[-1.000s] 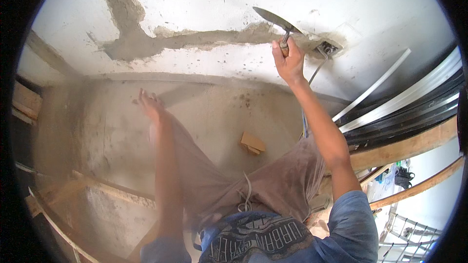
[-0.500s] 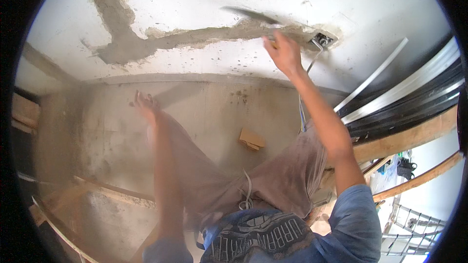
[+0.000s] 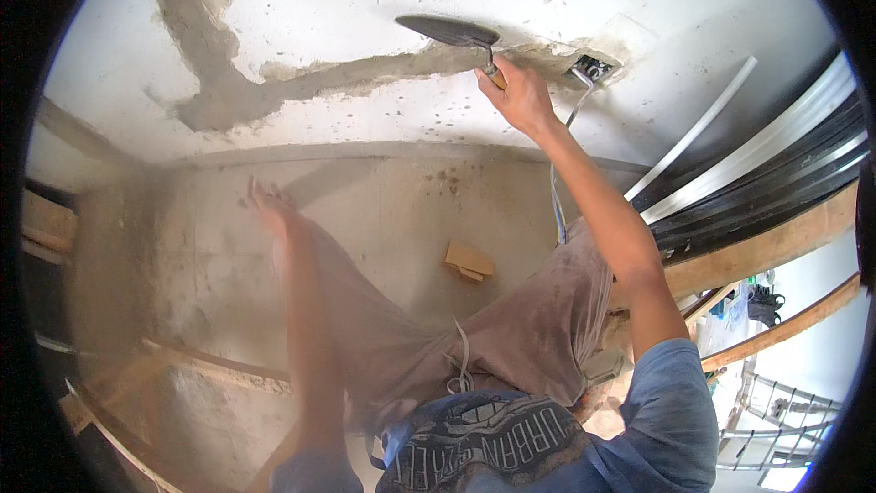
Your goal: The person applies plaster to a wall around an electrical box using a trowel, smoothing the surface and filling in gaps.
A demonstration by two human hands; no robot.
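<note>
My right hand (image 3: pixel 520 99) is closed round the wooden handle of a trowel (image 3: pixel 452 31), whose pointed metal blade reaches left over the white wall (image 3: pixel 392 110). Below and behind the blade runs a band of grey mortar (image 3: pixel 356 73), which ends near an open socket box (image 3: pixel 593 67) with wires in it. From the box a grey cable (image 3: pixel 555 183) hangs down past my right wrist. My left hand (image 3: pixel 272 205) rests near my left knee, fingers loosely apart and holding nothing.
On the floor between my legs lies a piece of brown cardboard (image 3: pixel 469 259). White plastic trunking (image 3: pixel 766 160) and dark lengths lean at the right, beside a wooden beam (image 3: pixel 766 242). More timber (image 3: pixel 219 367) lies at the lower left. A metal rack (image 3: pixel 780 420) stands at far right.
The trowel was blurred by motion and is now sharp, its blade slightly further left with the broad face showing. My right hand has shifted a little. My left hand has hardly moved.
</note>
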